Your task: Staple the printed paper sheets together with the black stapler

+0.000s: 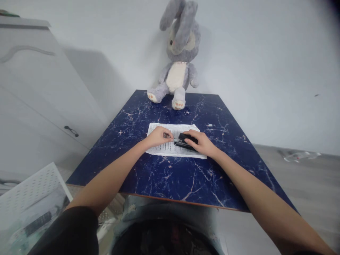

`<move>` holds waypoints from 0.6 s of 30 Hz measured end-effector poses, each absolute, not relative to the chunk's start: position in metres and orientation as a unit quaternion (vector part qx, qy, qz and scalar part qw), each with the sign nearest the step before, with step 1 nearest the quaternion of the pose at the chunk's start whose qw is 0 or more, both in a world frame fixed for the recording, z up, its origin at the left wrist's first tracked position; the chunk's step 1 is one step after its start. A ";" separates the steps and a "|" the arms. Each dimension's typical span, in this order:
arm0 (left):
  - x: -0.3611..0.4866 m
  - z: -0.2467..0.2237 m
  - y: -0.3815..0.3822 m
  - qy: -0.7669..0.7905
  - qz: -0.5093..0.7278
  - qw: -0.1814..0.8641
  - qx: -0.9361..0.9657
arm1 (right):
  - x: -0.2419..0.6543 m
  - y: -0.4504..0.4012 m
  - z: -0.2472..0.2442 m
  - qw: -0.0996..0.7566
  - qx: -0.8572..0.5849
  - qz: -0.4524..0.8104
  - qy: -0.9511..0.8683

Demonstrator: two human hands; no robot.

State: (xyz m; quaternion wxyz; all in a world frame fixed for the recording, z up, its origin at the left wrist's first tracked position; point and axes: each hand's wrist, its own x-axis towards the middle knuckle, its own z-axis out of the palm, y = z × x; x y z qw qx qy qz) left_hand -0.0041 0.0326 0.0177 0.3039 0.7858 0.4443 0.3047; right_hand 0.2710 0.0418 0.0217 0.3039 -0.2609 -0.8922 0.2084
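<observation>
A black stapler [183, 144] lies over a printed sheet of paper [170, 152], its front end pointing left and its upper part raised from the base. My right hand [199, 141] is wrapped around its rear and top. At the stapler's front, the thumb and fingers of my left hand [160, 136] are pinched together, close to a small thin metallic piece [175, 140]. Whether that piece is loose or belongs to the stapler is too small to tell. The sheet rests flat on the blue marble-patterned table [170, 177], under both hands.
A grey plush rabbit [176, 76] sits at the table's far edge against the wall. To the left stands a white cabinet [39, 88] with a dark handle. A white perforated basket [34, 191] is at lower left. Clear plastic packaging [297, 156] lies on the floor at right.
</observation>
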 end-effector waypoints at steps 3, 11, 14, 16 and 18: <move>-0.003 0.015 0.033 0.440 0.307 0.302 0.788 | 0.271 0.042 0.021 0.304 -0.263 0.209 -0.892; 0.000 0.013 0.032 0.430 0.317 0.303 0.789 | 0.271 0.043 0.019 0.305 -0.262 0.211 -0.891; 0.001 0.013 0.032 0.429 0.320 0.310 0.786 | 0.271 0.043 0.020 0.306 -0.262 0.208 -0.891; 0.002 0.012 0.032 0.426 0.320 0.317 0.785 | 0.271 0.043 0.020 0.305 -0.261 0.210 -0.892; 0.003 0.012 0.032 0.426 0.318 0.321 0.784 | 0.271 0.043 0.019 0.306 -0.260 0.210 -0.891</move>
